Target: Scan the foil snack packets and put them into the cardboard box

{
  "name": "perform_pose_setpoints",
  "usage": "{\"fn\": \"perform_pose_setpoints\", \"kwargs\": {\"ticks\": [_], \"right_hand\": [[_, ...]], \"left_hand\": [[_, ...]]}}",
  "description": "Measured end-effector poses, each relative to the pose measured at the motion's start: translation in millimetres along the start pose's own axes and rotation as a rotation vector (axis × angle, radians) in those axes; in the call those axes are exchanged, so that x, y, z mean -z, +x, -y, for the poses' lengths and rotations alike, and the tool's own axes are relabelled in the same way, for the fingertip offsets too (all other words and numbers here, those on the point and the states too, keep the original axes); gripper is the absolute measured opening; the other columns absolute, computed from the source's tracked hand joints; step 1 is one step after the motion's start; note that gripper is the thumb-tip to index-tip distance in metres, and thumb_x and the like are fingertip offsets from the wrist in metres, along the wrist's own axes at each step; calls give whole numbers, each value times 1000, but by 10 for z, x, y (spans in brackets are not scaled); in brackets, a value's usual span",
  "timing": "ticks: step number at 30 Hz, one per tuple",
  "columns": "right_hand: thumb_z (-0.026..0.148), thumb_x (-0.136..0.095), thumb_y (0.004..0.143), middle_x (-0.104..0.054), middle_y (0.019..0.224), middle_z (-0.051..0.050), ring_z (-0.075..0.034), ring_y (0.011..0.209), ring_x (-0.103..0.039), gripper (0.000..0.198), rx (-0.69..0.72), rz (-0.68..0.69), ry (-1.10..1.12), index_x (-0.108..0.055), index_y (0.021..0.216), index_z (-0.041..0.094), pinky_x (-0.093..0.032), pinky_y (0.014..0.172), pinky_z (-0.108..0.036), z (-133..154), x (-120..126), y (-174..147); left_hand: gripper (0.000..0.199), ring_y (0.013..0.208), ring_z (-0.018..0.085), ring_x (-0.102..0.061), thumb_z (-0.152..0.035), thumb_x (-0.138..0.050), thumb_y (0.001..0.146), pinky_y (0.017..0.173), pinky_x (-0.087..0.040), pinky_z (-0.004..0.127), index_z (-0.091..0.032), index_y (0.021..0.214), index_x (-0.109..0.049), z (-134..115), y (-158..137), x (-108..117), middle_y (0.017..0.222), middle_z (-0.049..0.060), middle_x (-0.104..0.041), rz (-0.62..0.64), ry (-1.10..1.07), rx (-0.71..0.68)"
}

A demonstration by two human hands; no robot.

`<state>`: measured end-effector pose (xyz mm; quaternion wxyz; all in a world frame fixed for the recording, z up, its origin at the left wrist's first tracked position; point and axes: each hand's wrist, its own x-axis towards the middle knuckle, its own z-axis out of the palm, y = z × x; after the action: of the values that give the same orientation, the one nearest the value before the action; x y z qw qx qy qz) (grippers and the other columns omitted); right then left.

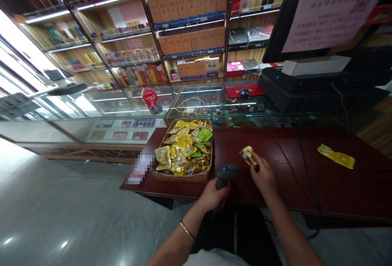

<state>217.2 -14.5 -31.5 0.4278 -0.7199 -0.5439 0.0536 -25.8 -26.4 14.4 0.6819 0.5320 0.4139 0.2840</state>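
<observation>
My left hand (212, 194) is wrapped round the handle of a black barcode scanner (227, 171), whose head shows a small blue light. In my right hand (263, 176) a small gold foil snack packet (247, 155) is pinched, held over the dark red table just right of the scanner. Left of the scanner stands an open cardboard box (183, 177) heaped with gold, yellow and a few green packets. Apart from these, a long yellow packet (336, 156) lies flat at the table's right side.
Behind the table (284, 143) runs a glass display counter (171, 94) with a red-labelled bottle (151, 99), a white charger (190, 110) and a mouse (244, 92). A monitor (278, 33) stands at right. Cables cross the table. A blurred flat item (141, 169) lies at its left end.
</observation>
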Motion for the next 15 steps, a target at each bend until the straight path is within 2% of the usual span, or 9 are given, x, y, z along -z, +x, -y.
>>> {"fn": "perform_pose_setpoints", "kwargs": {"ticks": [2,4,7,9,12,15], "right_hand": [[26,-51,83,-62,128,-13,-29,115,-61,68,-25,-38,66,-45,151,20,-50,101,-44,-8,3,8],[27,-54,80,-61,125,-13,-30,112,-62,71,-67,-78,63,-45,150,19,-51,99,-45,-18,-6,12],[28,-54,77,-61,120,-12,-29,108,-63,59,-54,-108,39,-58,135,19,-52,100,-43,-43,-30,7],[27,-53,78,-61,120,-11,-28,108,-63,51,-33,-113,28,-62,128,19,-52,101,-42,-59,-43,0],[25,-52,78,-61,124,-11,-27,111,-63,50,-20,-110,21,-62,126,19,-51,103,-41,-73,-50,-6],[24,-52,77,-62,125,-11,-27,113,-63,51,-24,-110,37,-62,127,19,-51,105,-42,-69,-46,0]], "left_hand": [[42,38,9,-48,-48,-75,77,36,-41,20,-15,100,-62,7,4,4,57,-7,-55,-9,-12,7],[45,37,9,-47,-50,-75,76,36,-41,20,-15,101,-61,10,6,6,56,-7,-55,-32,-12,19],[41,37,9,-48,-51,-75,76,36,-40,20,-17,91,-58,-2,1,7,55,-6,-56,-62,5,30],[41,38,9,-48,-51,-75,76,36,-40,19,-17,92,-58,-18,-6,2,55,-6,-57,-63,8,25],[44,38,9,-47,-51,-74,77,36,-40,19,-16,100,-60,-36,-10,-8,56,-7,-56,-66,-17,13],[42,38,8,-47,-51,-74,76,36,-39,19,-16,95,-60,-34,-4,-13,56,-7,-55,-65,-37,9]]}}
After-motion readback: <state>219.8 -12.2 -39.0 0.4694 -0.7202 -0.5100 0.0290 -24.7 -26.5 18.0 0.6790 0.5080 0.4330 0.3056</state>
